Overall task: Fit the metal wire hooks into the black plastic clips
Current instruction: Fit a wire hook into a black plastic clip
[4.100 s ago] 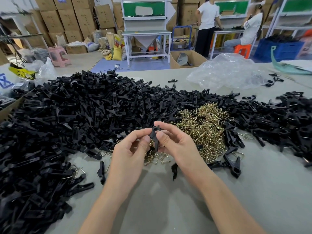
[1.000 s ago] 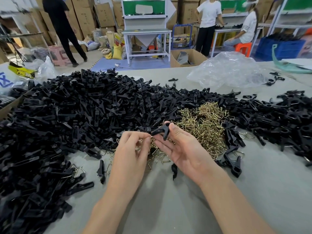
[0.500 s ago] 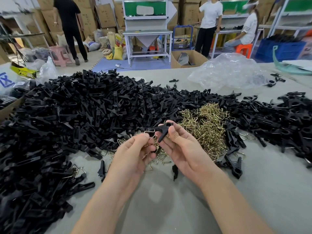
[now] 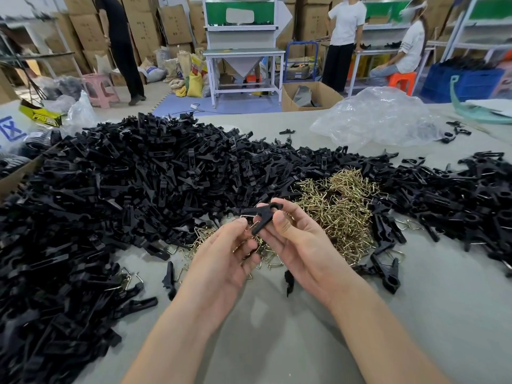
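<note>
Both hands are raised just above the grey table [image 4: 415,314], close together in front of the heaps. The right hand [image 4: 299,242] pinches a black clip [image 4: 263,216] between thumb and fingers, and the clip lies tilted with its forked end up and to the right. The left hand [image 4: 227,256] has its fingers curled, and the forefinger tip sits against a thin wire hook [image 4: 248,216] at the clip's left end. Its thumb side and the clip cover the contact, so I cannot tell whether that hand really grips the wire, nor whether the wire is seated in the clip. Something dark shows in the crook of the left thumb, too small to make out.

Just behind the right hand's fingers lies the heap of brass hooks [image 4: 340,206], with a few loose ones under and between the hands. The big heap of clips [image 4: 124,189] fills the left of the table and runs off the left and lower edges. A second spread of clips [image 4: 457,195] is cut off at the right edge. A crumpled clear plastic bag [image 4: 379,117] sits beyond.

Four seconds ago the clip stood upright, pinched by both hands' fingertips. Half a second ago it was already tilted as now. The person in black [image 4: 119,45], absent four seconds ago, stands at the back left.
</note>
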Demonstrator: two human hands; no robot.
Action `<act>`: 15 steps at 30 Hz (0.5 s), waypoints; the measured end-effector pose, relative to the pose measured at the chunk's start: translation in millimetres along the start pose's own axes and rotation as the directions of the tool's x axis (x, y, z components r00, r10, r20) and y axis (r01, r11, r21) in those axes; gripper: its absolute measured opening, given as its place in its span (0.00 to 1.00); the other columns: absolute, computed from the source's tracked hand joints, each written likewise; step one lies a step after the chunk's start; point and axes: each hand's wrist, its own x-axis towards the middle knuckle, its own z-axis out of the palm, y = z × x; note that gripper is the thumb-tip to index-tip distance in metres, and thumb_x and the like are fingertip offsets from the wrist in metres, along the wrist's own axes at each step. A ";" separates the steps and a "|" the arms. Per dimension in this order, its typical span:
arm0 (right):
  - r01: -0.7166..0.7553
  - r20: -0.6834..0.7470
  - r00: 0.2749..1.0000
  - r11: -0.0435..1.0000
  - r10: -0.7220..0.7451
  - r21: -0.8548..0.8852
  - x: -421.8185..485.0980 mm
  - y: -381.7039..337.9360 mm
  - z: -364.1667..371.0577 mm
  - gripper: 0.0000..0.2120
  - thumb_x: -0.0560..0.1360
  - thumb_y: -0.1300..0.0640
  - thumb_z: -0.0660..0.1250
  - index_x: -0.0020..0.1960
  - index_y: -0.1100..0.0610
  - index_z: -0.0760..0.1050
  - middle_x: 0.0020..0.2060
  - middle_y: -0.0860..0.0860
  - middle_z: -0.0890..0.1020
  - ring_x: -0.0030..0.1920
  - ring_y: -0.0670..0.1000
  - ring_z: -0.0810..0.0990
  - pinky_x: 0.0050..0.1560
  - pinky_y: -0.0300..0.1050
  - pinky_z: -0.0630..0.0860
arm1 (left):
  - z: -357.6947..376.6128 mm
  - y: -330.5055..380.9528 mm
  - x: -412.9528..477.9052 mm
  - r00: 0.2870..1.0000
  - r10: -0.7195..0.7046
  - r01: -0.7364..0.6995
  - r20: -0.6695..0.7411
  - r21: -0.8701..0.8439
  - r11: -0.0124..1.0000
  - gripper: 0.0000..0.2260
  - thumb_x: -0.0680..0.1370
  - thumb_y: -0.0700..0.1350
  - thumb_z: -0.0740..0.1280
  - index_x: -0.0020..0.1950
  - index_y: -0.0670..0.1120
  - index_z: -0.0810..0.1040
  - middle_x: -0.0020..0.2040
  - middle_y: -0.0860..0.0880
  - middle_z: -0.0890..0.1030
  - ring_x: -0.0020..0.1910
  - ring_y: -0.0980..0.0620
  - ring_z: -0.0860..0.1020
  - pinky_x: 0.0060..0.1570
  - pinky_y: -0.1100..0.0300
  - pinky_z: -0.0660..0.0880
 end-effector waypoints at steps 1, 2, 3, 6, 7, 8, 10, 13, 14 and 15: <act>0.001 0.001 1.000 1.000 -0.001 -0.004 0.0 -0.2 -0.3 0.15 0.72 0.62 0.69 0.58 0.59 0.77 0.53 0.59 0.85 0.51 0.52 0.86 0.49 0.41 0.82 | -0.5 -0.2 0.2 1.000 -0.001 0.001 0.005 -0.003 1.000 0.04 0.79 0.43 0.67 0.46 0.46 0.81 0.36 0.52 0.79 0.32 0.57 0.77 0.38 0.61 0.74; 0.003 0.003 1.000 1.000 -0.003 -0.009 0.0 -0.5 -0.6 0.15 0.72 0.62 0.69 0.58 0.59 0.77 0.52 0.59 0.86 0.51 0.52 0.86 0.50 0.41 0.82 | -0.8 -0.6 0.4 1.000 -0.004 0.004 0.012 -0.004 1.000 0.04 0.79 0.44 0.67 0.47 0.45 0.81 0.37 0.52 0.79 0.33 0.57 0.77 0.38 0.61 0.74; 0.005 0.004 1.000 1.000 -0.005 -0.016 0.3 -0.6 -0.9 0.15 0.72 0.63 0.69 0.58 0.59 0.77 0.52 0.58 0.86 0.51 0.52 0.86 0.50 0.41 0.82 | -1.0 -1.1 0.6 1.000 -0.007 0.007 0.018 -0.004 1.000 0.04 0.79 0.44 0.68 0.49 0.45 0.81 0.38 0.51 0.79 0.33 0.57 0.77 0.38 0.61 0.74; 0.009 0.003 1.000 0.999 -0.009 -0.031 1.4 -0.2 -2.4 0.15 0.71 0.64 0.69 0.57 0.59 0.78 0.52 0.58 0.86 0.51 0.52 0.86 0.50 0.40 0.82 | -2.1 -2.9 1.1 0.999 -0.011 0.011 0.031 -0.007 1.000 0.06 0.77 0.44 0.69 0.51 0.45 0.82 0.39 0.51 0.80 0.33 0.57 0.77 0.39 0.60 0.75; 0.009 0.001 1.000 0.999 -0.009 -0.031 1.5 -0.1 -2.8 0.15 0.71 0.64 0.70 0.57 0.59 0.78 0.52 0.58 0.86 0.51 0.52 0.86 0.49 0.40 0.82 | -2.4 -3.5 1.1 0.999 -0.010 0.011 0.036 -0.008 1.000 0.07 0.76 0.45 0.70 0.52 0.45 0.82 0.39 0.51 0.80 0.33 0.57 0.77 0.39 0.60 0.74; 0.010 -0.001 1.000 1.000 -0.010 -0.030 1.6 0.0 -2.9 0.14 0.71 0.64 0.70 0.57 0.59 0.78 0.52 0.58 0.86 0.50 0.52 0.86 0.49 0.40 0.82 | -2.5 -3.8 0.8 0.999 -0.009 0.009 0.042 -0.008 1.000 0.09 0.74 0.46 0.70 0.52 0.45 0.83 0.39 0.51 0.80 0.33 0.57 0.78 0.40 0.60 0.74; 0.012 0.000 1.000 1.000 -0.012 -0.025 1.7 -0.1 -3.4 0.14 0.71 0.64 0.70 0.57 0.60 0.79 0.52 0.58 0.85 0.51 0.52 0.86 0.48 0.39 0.82 | -2.4 -4.5 0.7 0.999 -0.009 0.009 0.046 -0.009 1.000 0.12 0.72 0.47 0.71 0.54 0.45 0.83 0.40 0.51 0.81 0.33 0.57 0.78 0.40 0.60 0.74; 0.010 0.011 1.000 0.999 -0.009 -0.041 1.6 0.2 -3.8 0.14 0.71 0.64 0.70 0.57 0.60 0.79 0.52 0.58 0.85 0.51 0.53 0.86 0.48 0.39 0.82 | -3.3 -6.0 1.8 0.997 -0.015 0.016 0.076 -0.004 1.000 0.14 0.72 0.47 0.71 0.55 0.45 0.84 0.42 0.50 0.82 0.34 0.56 0.78 0.38 0.61 0.76; 0.009 0.016 1.000 0.998 -0.008 -0.055 1.3 0.4 -3.3 0.14 0.71 0.64 0.70 0.57 0.60 0.79 0.52 0.58 0.85 0.50 0.52 0.86 0.48 0.39 0.82 | -3.8 -6.0 1.7 0.996 -0.017 0.017 0.092 -0.003 1.000 0.13 0.72 0.48 0.71 0.55 0.46 0.84 0.43 0.50 0.83 0.34 0.56 0.79 0.37 0.62 0.77; 0.014 0.023 1.000 0.997 -0.012 -0.070 1.2 0.6 -2.6 0.14 0.71 0.64 0.70 0.57 0.60 0.79 0.52 0.58 0.85 0.50 0.52 0.86 0.48 0.38 0.82 | -4.4 -5.7 1.6 0.995 -0.018 0.018 0.102 -0.003 1.000 0.13 0.72 0.48 0.71 0.55 0.46 0.85 0.43 0.50 0.83 0.35 0.56 0.79 0.38 0.62 0.77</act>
